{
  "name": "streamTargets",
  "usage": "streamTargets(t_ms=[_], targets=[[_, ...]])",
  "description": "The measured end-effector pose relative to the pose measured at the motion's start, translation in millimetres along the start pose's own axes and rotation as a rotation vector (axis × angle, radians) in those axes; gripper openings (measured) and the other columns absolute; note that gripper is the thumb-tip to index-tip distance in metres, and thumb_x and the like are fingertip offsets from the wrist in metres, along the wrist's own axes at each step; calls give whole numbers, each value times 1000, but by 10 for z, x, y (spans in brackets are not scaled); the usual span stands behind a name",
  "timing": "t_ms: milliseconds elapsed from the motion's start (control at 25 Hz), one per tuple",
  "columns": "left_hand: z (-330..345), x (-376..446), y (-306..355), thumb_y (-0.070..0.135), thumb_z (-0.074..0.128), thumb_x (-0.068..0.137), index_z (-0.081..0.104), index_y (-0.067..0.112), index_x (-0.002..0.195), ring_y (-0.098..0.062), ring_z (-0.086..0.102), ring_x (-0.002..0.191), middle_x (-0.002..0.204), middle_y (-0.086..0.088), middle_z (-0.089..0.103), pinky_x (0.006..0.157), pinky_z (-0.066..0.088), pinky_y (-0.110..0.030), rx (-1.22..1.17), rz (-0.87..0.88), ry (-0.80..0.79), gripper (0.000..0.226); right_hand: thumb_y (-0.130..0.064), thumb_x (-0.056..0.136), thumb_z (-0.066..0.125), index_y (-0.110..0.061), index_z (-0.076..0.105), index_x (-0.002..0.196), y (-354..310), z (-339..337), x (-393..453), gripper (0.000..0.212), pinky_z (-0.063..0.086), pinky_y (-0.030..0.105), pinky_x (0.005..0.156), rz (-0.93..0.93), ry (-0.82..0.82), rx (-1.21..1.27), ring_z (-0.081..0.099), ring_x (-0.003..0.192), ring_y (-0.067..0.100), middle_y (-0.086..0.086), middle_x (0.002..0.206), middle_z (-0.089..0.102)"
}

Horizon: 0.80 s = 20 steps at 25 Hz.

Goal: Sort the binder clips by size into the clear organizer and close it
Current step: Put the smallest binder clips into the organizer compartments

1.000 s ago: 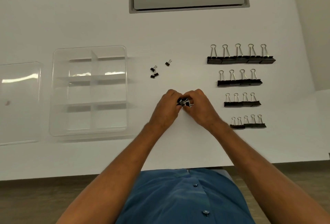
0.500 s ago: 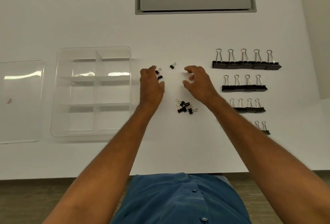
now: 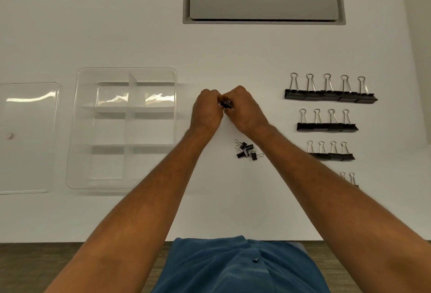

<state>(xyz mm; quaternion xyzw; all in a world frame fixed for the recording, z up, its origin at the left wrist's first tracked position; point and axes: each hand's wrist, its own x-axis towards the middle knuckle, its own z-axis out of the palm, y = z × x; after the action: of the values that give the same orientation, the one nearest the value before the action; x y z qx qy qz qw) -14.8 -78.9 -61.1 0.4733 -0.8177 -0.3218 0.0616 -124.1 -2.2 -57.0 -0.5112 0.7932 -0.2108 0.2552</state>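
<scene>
On the white table point(image 3: 233, 47), just right of the clear organizer point(image 3: 126, 127), the left hand point(image 3: 206, 112) and right hand point(image 3: 245, 109) meet, curled fingers point(image 3: 211, 95) pinching tiny black binder clips point(image 3: 225, 104) between them. More small clips point(image 3: 247, 150) lie nearer the body.

- White table point(image 3: 140, 36) spreading wide
- Grey recessed hatch point(image 3: 263, 3) set into its far side
- Blue buttoned shirt point(image 3: 224, 267) at the near edge
- Wood-look floor point(image 3: 35, 267) below
</scene>
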Motion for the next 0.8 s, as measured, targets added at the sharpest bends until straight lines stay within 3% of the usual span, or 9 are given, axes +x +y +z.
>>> streamTargets(t_ms=[80,240,320,480,560,640,720,800], targets=[[0,13,17,5,63,90,71,10,99,-18,61,87,98,-7,66,77,53,-31,31,-7,-11,13,-18,94,65,-18,72,106,-22,26,2,14,42,24,71,32,24,-3,58,93,16,3,106,57],[-27,-4,107,2,61,86,72,8,93,-19,62,82,93,-6,66,67,48,-28,79,-14,-34,15,-18,93,64,-11,68,102,-43,-18,19,13,48,30,69,87,15,-49,59,85,19,6,107,55],[-46,-19,147,2,63,83,71,7,89,-20,63,80,89,-6,66,67,50,-30,100,-32,-47,11,-16,92,61,-8,64,95,-45,-25,25,9,43,32,63,72,4,-141,56,84,21,7,103,54],[-71,-76,278,3,66,82,73,4,88,-23,66,80,86,-10,70,72,55,-34,106,-81,-93,9,-11,92,59,-10,60,100,1,-16,-23,8,33,31,61,-27,-15,-295,52,87,22,8,104,54],[-103,-132,331,1,65,82,74,3,87,-25,67,83,88,-10,72,77,56,-37,1,-146,-91,10,-11,89,61,-9,60,96,32,-82,-45,8,37,34,61,-27,-20,-184,52,83,22,8,100,57],[-114,-199,370,-2,66,79,74,5,86,-25,69,85,88,-9,73,80,59,-38,-260,-281,-69,12,-11,85,64,-8,63,92,82,-180,-93,8,47,36,64,25,-29,76,57,80,22,5,93,62],[-75,-279,417,-3,69,78,74,5,88,-26,71,83,89,-11,74,83,61,-42,-568,-429,-59,14,-10,83,66,-10,66,93,151,-251,-176,10,52,29,69,143,-27,372,62,80,18,3,90,67],[-5,-381,488,-5,69,78,73,5,91,-26,72,86,92,-14,74,86,60,-44,-706,-492,-29,17,-9,83,68,-11,68,98,207,-290,-270,15,52,20,70,284,-52,613,64,82,12,1,92,70]])
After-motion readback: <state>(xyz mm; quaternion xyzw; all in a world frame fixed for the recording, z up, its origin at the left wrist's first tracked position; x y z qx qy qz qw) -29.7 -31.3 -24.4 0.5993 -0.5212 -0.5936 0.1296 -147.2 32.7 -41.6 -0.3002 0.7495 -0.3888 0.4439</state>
